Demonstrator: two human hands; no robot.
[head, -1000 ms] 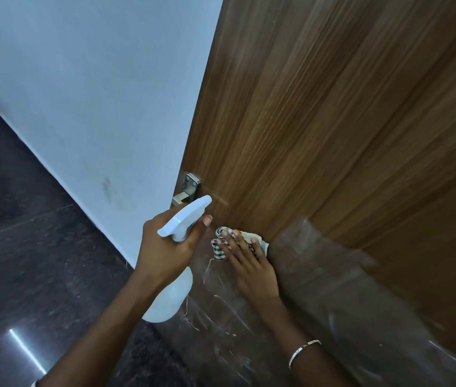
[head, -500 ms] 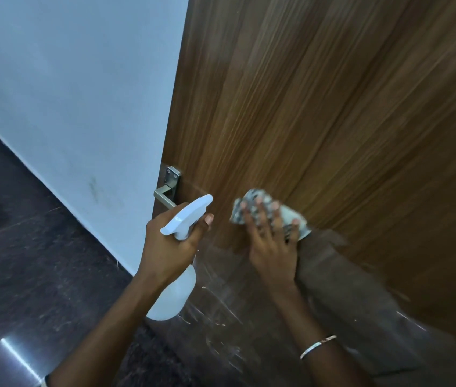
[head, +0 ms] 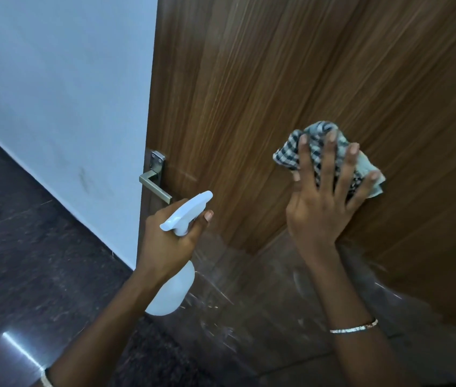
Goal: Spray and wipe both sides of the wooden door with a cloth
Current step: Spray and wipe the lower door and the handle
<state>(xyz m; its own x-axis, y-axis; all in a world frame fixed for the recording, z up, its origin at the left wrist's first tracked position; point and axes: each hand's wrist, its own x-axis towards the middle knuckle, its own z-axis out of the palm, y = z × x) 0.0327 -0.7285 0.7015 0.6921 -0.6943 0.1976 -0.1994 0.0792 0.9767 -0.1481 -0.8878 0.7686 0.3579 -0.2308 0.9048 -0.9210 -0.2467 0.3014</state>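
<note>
Our right hand (head: 324, 208) lay spread flat over the checked cloth (head: 291, 153), pressing it against the wooden door (head: 277, 65) well in from its handle (head: 154, 183) edge, so it could wipe. Our left hand (head: 165, 241) gripped the spray bottle (head: 173, 291), nozzle toward the door, likely ready for spraying.

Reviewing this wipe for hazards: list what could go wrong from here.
The right hand presses the checked cloth on the wooden door with straight fingers, so it may slip and drop. The spray bottle, held in the left hand, sits close to the door handle and might knock it.
</note>
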